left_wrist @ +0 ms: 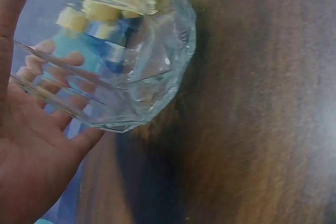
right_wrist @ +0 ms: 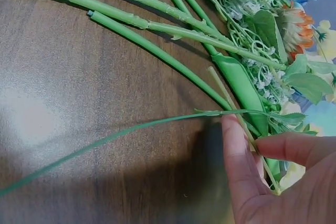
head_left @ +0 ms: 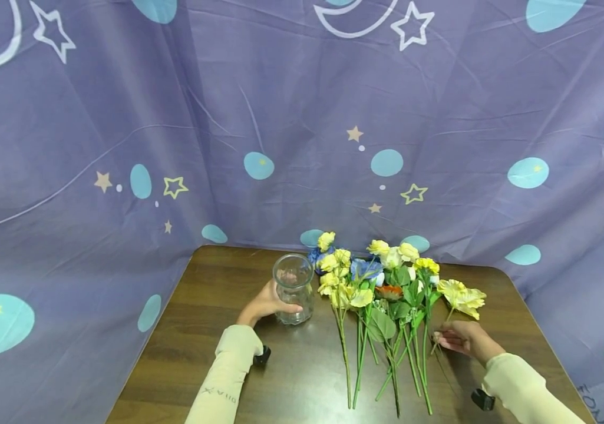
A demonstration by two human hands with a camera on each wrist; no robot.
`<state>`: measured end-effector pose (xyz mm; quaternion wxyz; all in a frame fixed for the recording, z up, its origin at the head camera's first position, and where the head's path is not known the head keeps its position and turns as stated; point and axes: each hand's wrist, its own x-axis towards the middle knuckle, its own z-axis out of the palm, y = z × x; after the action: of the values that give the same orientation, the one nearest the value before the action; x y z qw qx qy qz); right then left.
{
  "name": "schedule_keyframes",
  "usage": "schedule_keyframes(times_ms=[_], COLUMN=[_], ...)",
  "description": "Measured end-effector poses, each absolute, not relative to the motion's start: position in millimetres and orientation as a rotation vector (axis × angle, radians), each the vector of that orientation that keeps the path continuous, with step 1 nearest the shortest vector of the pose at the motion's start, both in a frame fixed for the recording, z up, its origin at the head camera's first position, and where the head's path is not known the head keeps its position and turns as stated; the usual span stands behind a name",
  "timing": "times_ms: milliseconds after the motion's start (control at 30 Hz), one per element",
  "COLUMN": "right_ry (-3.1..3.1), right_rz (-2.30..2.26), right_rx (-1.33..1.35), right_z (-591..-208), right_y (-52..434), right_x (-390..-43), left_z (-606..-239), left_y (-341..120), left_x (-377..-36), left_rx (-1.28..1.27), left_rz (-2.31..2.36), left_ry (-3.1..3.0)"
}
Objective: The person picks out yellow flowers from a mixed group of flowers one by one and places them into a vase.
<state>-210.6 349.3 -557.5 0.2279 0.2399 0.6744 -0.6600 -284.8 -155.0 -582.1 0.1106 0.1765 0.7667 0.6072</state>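
Observation:
My left hand (head_left: pixel 272 300) grips a clear glass vase (head_left: pixel 295 291) round its side, with the thumb on the near face and the fingers behind. Seen through the glass in the left wrist view are the fingers of the left hand (left_wrist: pixel 47 145). Over at the right, my right hand (head_left: pixel 463 340) pinches the thin tan stem (right_wrist: pixel 216 80) of a large pale yellow flower (head_left: pixel 461 297) between thumb and finger. A thin green stem (right_wrist: pixel 131 128) crosses that stem at the fingertip. Beside this hand lie artificial flowers with green stems (head_left: pixel 423 365).
Several yellow blooms (head_left: pixel 328 265), a blue flower (head_left: pixel 366 269) and an orange flower (head_left: pixel 389 292) lie bunched on the wooden table (head_left: pixel 185 330), stems toward me. A purple patterned cloth (head_left: pixel 302 118) hangs behind the table.

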Motion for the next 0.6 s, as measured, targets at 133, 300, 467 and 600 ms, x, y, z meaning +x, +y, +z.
schedule_keyframes(times_ms=[133, 300, 467, 600], right_ry=[1.877, 1.891, 1.894, 1.877], right_rz=[-1.813, -1.797, -1.797, -1.831], right_rx=[0.649, 0.633, 0.637, 0.646], right_z=[-556, -555, -554, -554], right_y=[349, 348, 345, 345], right_x=[-213, -213, -211, -210], left_z=[-576, -567, -558, -554], left_y=[-155, -155, -156, -156], left_x=[-288, -288, -286, -284], left_rx=[0.518, 0.526, 0.528, 0.532], left_rz=[1.759, 1.720, 1.678, 1.679], left_ry=[2.250, 2.256, 2.229, 2.190])
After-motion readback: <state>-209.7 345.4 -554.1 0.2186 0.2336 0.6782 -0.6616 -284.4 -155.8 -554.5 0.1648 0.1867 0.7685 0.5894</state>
